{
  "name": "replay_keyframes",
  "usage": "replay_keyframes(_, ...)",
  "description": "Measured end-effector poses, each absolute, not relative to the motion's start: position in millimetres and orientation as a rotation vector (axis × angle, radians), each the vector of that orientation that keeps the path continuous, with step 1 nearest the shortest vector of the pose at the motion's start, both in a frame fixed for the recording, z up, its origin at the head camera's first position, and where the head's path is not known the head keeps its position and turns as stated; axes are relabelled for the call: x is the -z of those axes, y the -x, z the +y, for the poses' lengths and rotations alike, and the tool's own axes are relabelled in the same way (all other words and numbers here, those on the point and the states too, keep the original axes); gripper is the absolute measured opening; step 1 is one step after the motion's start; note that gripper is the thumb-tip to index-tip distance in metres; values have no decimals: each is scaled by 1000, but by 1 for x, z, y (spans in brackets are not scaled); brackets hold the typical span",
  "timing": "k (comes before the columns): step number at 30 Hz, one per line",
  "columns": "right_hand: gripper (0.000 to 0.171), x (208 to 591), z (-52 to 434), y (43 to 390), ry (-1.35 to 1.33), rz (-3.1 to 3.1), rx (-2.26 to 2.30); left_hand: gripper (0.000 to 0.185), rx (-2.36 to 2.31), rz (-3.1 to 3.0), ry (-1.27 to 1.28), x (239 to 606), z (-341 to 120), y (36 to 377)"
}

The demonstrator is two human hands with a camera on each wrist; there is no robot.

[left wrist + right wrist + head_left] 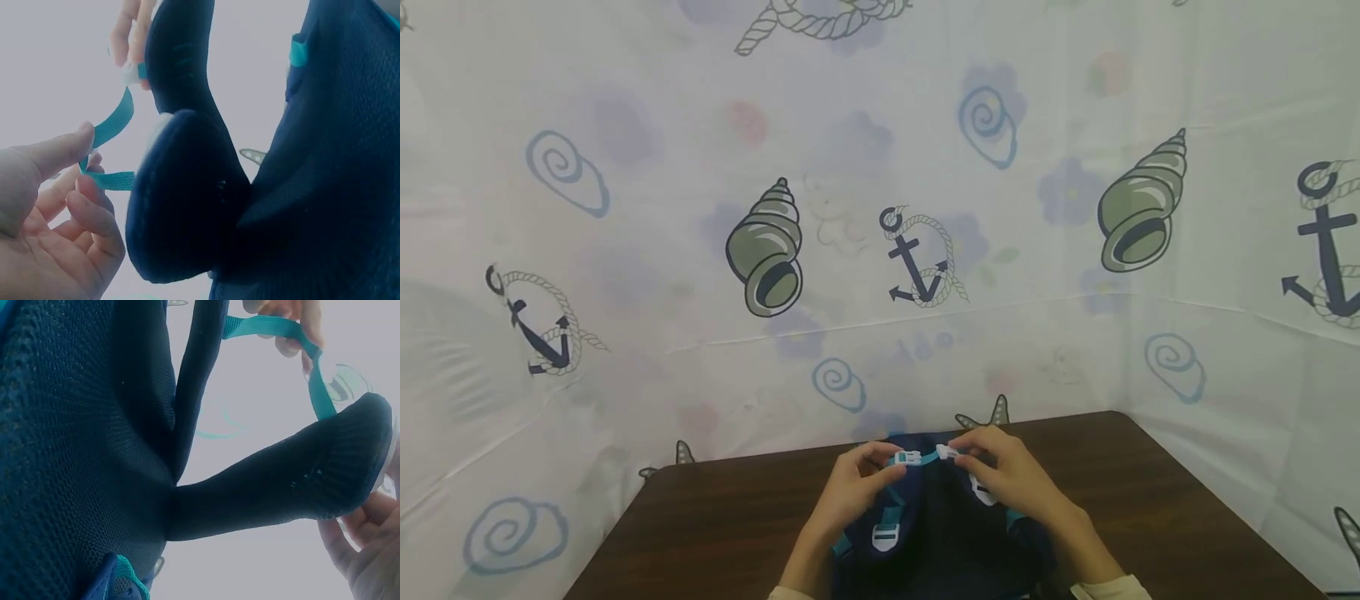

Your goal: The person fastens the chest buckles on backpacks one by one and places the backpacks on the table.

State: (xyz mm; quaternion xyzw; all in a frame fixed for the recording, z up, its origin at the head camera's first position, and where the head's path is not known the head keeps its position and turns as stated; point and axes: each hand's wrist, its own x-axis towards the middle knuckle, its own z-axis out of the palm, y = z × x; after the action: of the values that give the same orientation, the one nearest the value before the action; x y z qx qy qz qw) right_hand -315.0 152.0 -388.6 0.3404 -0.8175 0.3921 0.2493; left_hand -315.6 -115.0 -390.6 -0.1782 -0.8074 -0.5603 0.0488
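Sitting at the top edge of a navy backpack (936, 533), the two white halves of a chest-strap buckle are facing each other along one line that is running left to right across the head view. The left buckle half (908, 458) is being pinched between the thumb and fingertips of the left hand (856, 492), and the right buckle half (947, 452) is being pinched the same way by the right hand (1011, 477). A short run of teal webbing (927, 458) is showing between the two pieces, so the halves are lying just beside each other, and I cannot tell whether they are touching or already joined. Each hand is lying on the outer side of its own piece, so each half is pointing inward from the fingers toward the other hand; neither hand is nearer the gap than the other.

Below them, the padded shoulder straps (181, 200) are standing up off the bag, each with the teal webbing (115, 122) leading from it to the fingers (94, 215). The backpack is resting on a dark wooden table (1150, 508), near its front edge, with a nautical-print sheet (880, 208) hanging behind.
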Motion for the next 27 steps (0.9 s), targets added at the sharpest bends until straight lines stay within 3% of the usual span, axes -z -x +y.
replay_keyframes(27, 18, 391, 144, 313, -970, -2246, -983, 32, 1768, -2441, 515, 393, -103, 310)
